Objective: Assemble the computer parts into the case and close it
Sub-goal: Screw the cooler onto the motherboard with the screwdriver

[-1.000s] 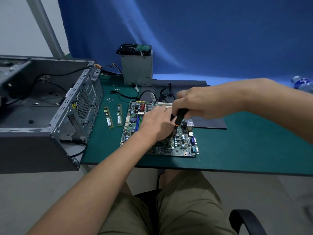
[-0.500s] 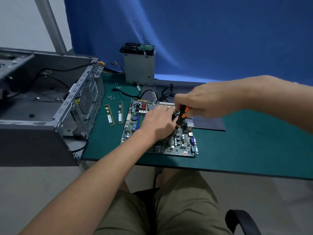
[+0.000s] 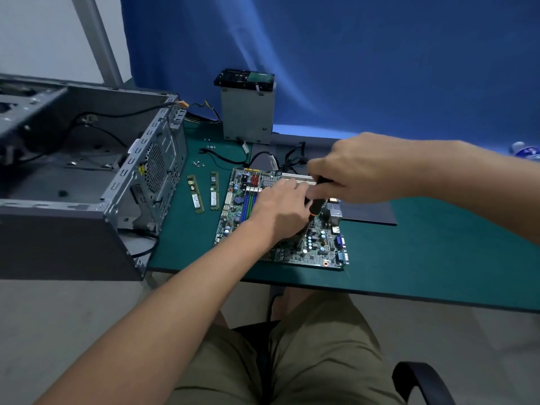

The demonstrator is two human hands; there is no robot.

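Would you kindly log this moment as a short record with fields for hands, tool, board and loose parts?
Right hand: grips the screwdriver, shaft angled down onto the motherboard
Left hand: rests on the motherboard beside the screwdriver
Memory sticks: two, flat on the mat, left of the motherboard
Screws: loose on the mat, beyond the sticks
Case: open, at left, motherboard not yet inside

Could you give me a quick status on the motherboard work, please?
Right hand grips screwdriver, pointed down at motherboard. Left hand rests on board. Board lies outside open case; RAM sticks alongside.
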